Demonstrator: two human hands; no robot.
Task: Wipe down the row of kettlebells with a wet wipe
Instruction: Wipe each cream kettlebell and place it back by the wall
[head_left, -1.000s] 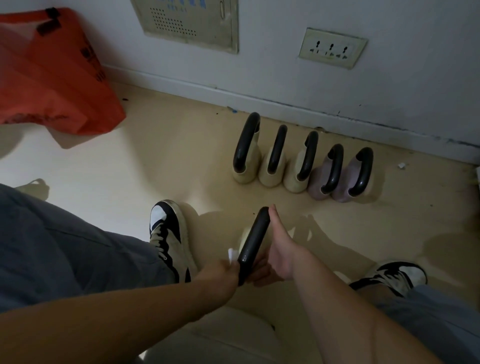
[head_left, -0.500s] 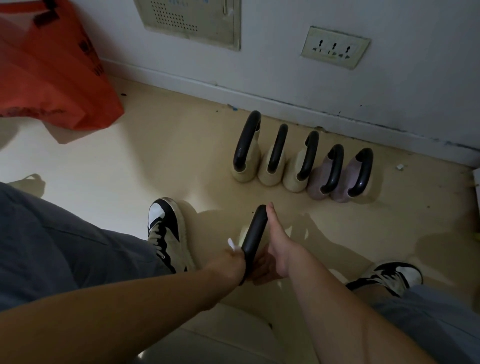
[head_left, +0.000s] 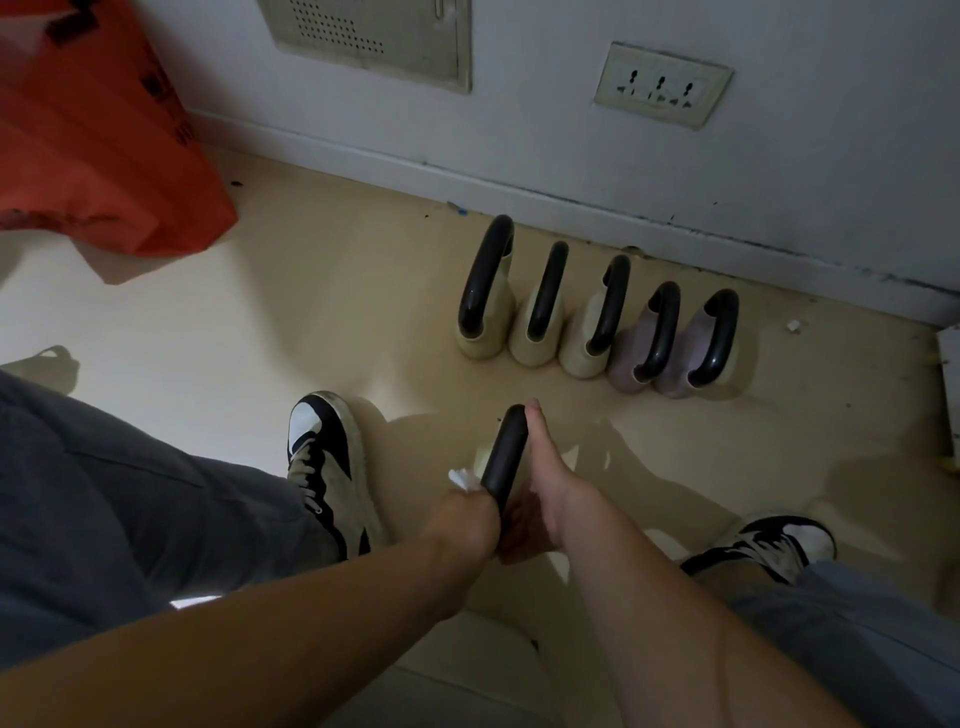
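Observation:
Several kettlebells with black handles stand in a row on the floor by the wall, cream ones on the left and two pale purple ones on the right. One more kettlebell is out of the row, between my feet. My left hand presses a white wet wipe against the near left side of its black handle. My right hand grips the kettlebell from the right, thumb stretched along the handle. Its cream body is mostly hidden by both hands.
My two black-and-white sneakers flank the held kettlebell. An orange plastic bag lies at the far left. The wall behind the row carries a socket and a vented panel. A pale object sits at the right edge.
My left hand with the wipe has slid a little up the near part of the handle. The kettlebell and my right hand have barely moved.

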